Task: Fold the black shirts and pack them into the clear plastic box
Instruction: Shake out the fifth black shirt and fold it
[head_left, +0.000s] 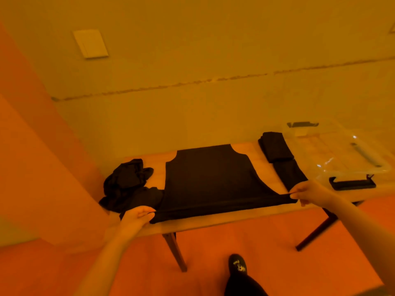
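Note:
A black shirt (209, 176) lies spread flat on the wooden table (213, 221), its sides folded in and its hem toward me. My left hand (134, 218) pinches the hem's left corner. At the hem's right corner my right hand (310, 193) pinches the cloth. A crumpled heap of black shirts (126, 182) sits to the left of it. Two folded black shirts (275, 146) (290, 174) lie to the right, one behind the other. The clear plastic box (346, 150) stands at the table's right end, with black latches (351, 183).
The table stands against a plain wall, with its dark legs (175, 251) below the front edge. My foot in a dark slipper (237, 265) is on the floor in front. A white wall plate (90, 43) hangs high on the left.

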